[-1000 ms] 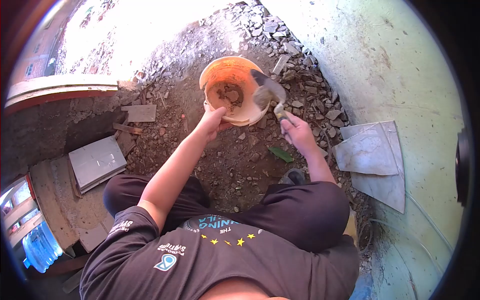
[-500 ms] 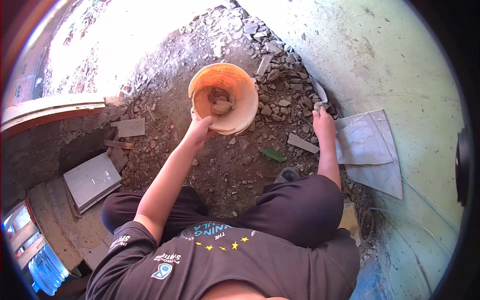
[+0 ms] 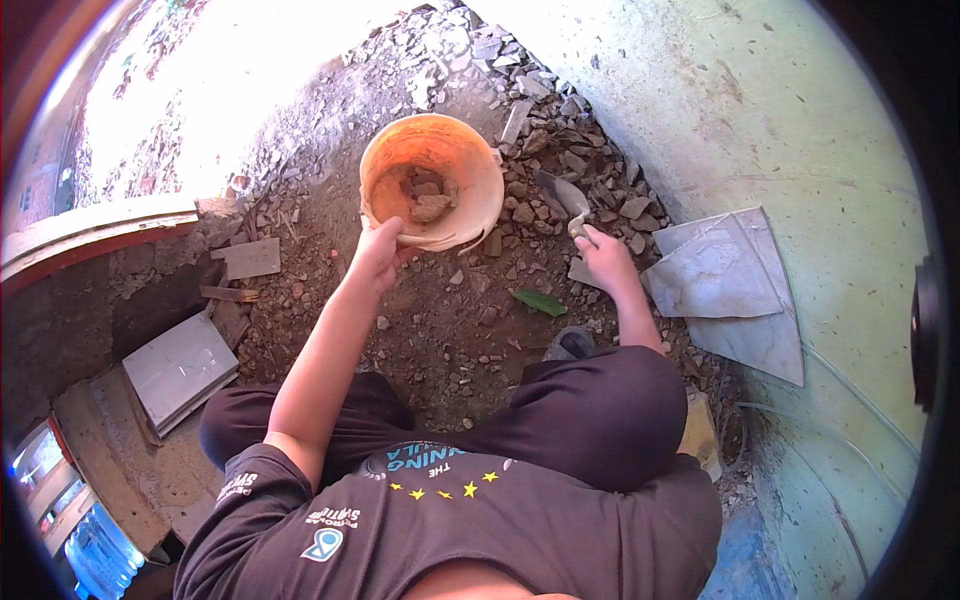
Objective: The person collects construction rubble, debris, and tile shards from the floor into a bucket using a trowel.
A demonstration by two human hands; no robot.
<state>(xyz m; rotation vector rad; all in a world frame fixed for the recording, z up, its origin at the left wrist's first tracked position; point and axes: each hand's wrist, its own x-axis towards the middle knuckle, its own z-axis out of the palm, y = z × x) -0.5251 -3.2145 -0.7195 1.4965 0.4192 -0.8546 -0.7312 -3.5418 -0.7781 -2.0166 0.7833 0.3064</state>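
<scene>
My left hand [image 3: 378, 252] grips the near rim of a pale bucket [image 3: 477, 198], its fingers closed on the edge. The bucket tilts so its orange inside faces me, and stony lumps [image 3: 431, 207] lie at the bottom. On the right, my right hand [image 3: 606, 260] is closed round the handle of a trowel [image 3: 566, 193]. The trowel's dark blade points up and left over the broken rubble [image 3: 560, 150], close to the bucket's right side.
A pale green wall [image 3: 780, 130] bounds the right side, with broken tiles [image 3: 735, 275] leaning there. A green leaf [image 3: 540, 301] lies on the dirt before me. Stacked tiles [image 3: 180, 365] sit at left, near a blue plastic bottle [image 3: 100, 555].
My right hand has moved left with the trowel, from beside the wall to over the rubble. My left hand and the bucket have shifted slightly left and away from me.
</scene>
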